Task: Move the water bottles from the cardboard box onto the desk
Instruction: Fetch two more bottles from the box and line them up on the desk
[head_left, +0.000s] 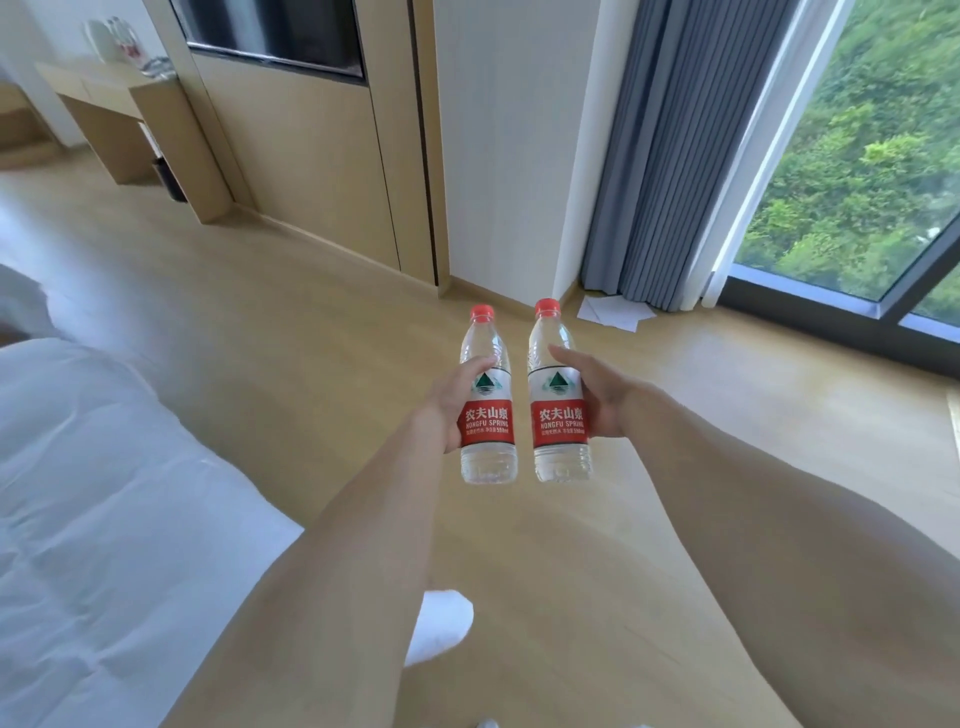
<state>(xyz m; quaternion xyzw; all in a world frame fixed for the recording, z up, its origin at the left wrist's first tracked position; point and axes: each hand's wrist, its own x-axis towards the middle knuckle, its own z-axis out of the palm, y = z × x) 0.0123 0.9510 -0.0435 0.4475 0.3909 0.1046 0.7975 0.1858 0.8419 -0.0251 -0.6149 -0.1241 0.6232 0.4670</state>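
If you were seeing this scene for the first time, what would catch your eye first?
Two upright water bottles with red caps and red labels, held side by side at centre: the left bottle in the left hand, the right bottle in the right hand. At right, a large window shows green trees.

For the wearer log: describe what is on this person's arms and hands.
Nothing is worn on them. The left hand and right hand are bare, with no gloves, rings, watch or bracelet visible. Both forearms are uncovered all the way to the bottom frame edge, so no sleeve shows. The only clothing in view is a white sock lower down.
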